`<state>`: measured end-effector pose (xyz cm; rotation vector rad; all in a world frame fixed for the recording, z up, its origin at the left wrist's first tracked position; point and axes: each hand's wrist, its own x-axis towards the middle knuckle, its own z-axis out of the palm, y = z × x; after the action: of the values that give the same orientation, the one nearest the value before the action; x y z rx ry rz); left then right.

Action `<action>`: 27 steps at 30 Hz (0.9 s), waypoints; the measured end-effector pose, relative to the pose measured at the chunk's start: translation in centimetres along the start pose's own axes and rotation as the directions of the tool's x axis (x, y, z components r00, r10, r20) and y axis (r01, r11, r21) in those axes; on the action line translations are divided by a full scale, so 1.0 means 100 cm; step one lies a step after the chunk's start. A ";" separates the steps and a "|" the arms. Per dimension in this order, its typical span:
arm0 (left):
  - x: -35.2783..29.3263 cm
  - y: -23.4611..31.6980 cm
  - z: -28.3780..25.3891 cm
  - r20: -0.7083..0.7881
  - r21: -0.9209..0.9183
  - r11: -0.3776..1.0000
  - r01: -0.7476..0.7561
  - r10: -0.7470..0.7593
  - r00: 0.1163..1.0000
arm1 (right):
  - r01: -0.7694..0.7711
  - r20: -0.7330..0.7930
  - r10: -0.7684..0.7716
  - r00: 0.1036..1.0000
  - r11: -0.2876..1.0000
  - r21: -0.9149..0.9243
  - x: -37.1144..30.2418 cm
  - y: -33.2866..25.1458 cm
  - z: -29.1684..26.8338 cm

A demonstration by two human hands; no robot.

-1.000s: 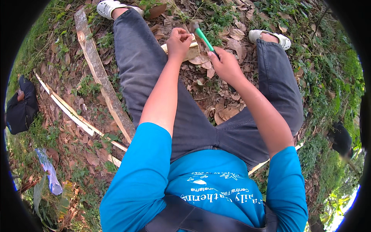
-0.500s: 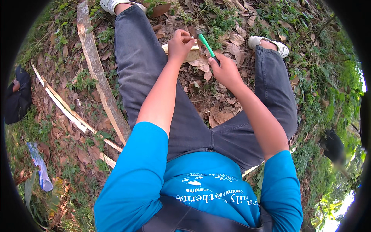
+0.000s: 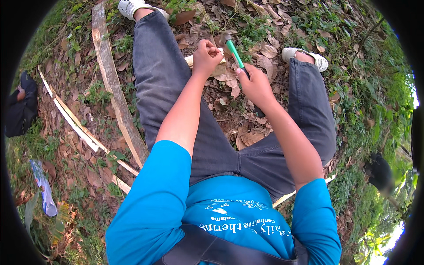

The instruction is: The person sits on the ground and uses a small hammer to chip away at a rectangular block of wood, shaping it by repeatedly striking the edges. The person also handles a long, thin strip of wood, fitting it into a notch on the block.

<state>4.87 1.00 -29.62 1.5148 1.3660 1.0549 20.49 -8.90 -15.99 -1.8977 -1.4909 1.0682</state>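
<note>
My right hand (image 3: pixel 255 86) is closed round the grip of a claw hammer (image 3: pixel 235 53) with a green and black handle. The hammer's metal head points away from me, just right of my left hand. Bent and pinched together, the fingers of my left hand (image 3: pixel 207 58) sit over a pale wooden block (image 3: pixel 219 69) between my legs. A small whitish bit shows at those fingertips, too small to name. Part of the block is hidden by that hand.
A long bark-covered plank (image 3: pixel 115 88) lies left of my leg, with thin split wood strips (image 3: pixel 73 117) beyond it. Farther left are a dark bundle (image 3: pixel 22 106) and a plastic bag (image 3: pixel 45 190). Dry leaves and low plants cover the ground. A dark rounded object (image 3: pixel 380 172) lies at right.
The hammer has tilted slightly in my right hand, and the black end of its handle now shows below the palm. My left hand stays at the wooden block, its fingers still pinched.
</note>
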 end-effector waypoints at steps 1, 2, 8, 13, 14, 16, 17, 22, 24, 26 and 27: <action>0.003 -0.003 -0.001 -0.004 -0.032 0.999 -0.003 0.003 1.000 | 0.085 -0.052 -0.084 0.995 0.996 0.030 0.000 -0.009 -0.005; 0.002 -0.001 -0.001 0.007 -0.037 0.998 0.047 -0.047 0.999 | 0.078 -0.060 -0.071 0.996 0.990 0.114 -0.003 -0.023 -0.013; 0.004 0.011 0.006 0.025 -0.026 0.998 0.062 -0.061 0.998 | 0.170 -0.120 -0.173 0.978 0.985 -0.039 0.003 0.019 0.005; 0.000 -0.008 -0.008 -0.001 -0.058 0.998 0.007 -0.007 1.000 | 0.074 -0.031 -0.072 0.997 0.995 0.072 -0.004 -0.015 -0.005; 0.005 -0.006 -0.010 0.005 -0.048 0.999 0.000 0.000 1.000 | 0.085 -0.061 -0.078 0.995 0.990 0.109 -0.005 -0.030 -0.012; 0.002 -0.007 -0.026 0.117 0.213 0.977 0.020 -0.046 0.992 | 0.184 -0.106 -0.170 0.980 0.974 0.132 -0.008 -0.036 -0.013; -0.004 0.003 -0.029 0.128 0.454 0.887 -0.087 0.031 0.991 | 0.187 -0.124 -0.173 0.977 0.976 0.114 -0.008 -0.032 -0.014; -0.017 0.010 -0.050 0.269 0.902 0.417 -0.112 -0.341 0.901 | 0.035 0.052 -0.027 0.998 0.987 -0.155 -0.001 0.010 -0.001; -0.019 0.009 -0.050 0.260 0.902 0.422 -0.093 -0.358 0.897 | 0.155 0.016 -0.154 0.988 0.980 -0.128 -0.002 -0.006 0.000; -0.018 0.002 -0.056 0.281 0.879 0.470 -0.081 -0.375 0.883 | 0.226 -0.026 -0.227 0.973 0.972 -0.058 -0.006 -0.039 -0.014; -0.021 -0.002 -0.058 0.263 0.877 0.475 -0.077 -0.338 0.904 | 0.223 -0.029 -0.222 0.975 0.975 0.004 -0.011 -0.063 -0.024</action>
<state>-0.84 -0.87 -28.06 2.1253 1.7720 -0.2282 18.74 -7.99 -9.44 -1.6855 -1.6361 0.9394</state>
